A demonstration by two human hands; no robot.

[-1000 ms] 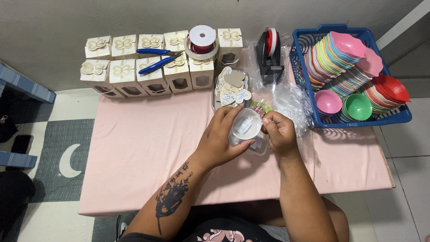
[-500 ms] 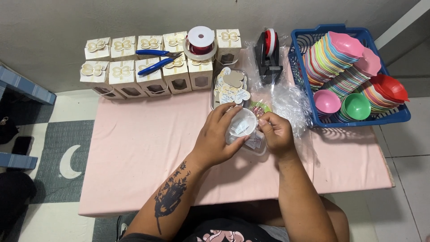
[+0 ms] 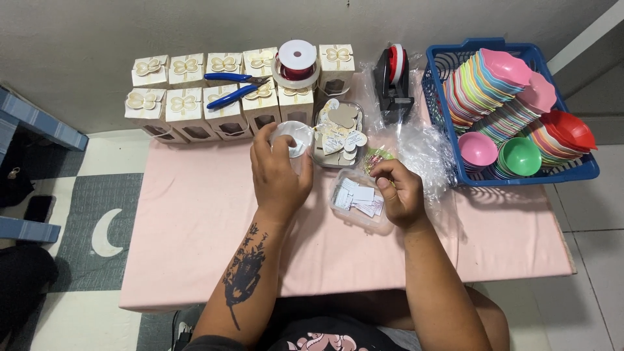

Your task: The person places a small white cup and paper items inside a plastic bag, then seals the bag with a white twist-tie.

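My left hand (image 3: 278, 174) holds a clear round plastic lid (image 3: 292, 138) up above the pink table (image 3: 195, 221), just in front of the white gift boxes (image 3: 188, 104). Fingers of my right hand (image 3: 400, 192) rest on the rim of a clear plastic container (image 3: 357, 205) filled with small white paper slips. Between the hands, farther back, stands a clear tray of heart-shaped paper tags (image 3: 340, 133).
Blue pliers (image 3: 237, 88) lie on the boxes, beside a red ribbon spool (image 3: 297, 62). A black tape dispenser (image 3: 395, 81), crumpled clear plastic bags (image 3: 426, 153) and a blue basket (image 3: 520, 175) of coloured bowls stand to the right. A patterned floor mat (image 3: 97, 227) lies left of the table.
The lid has come off the container: my left hand carried it up and left, while my right hand lowered the container of slips onto the table.
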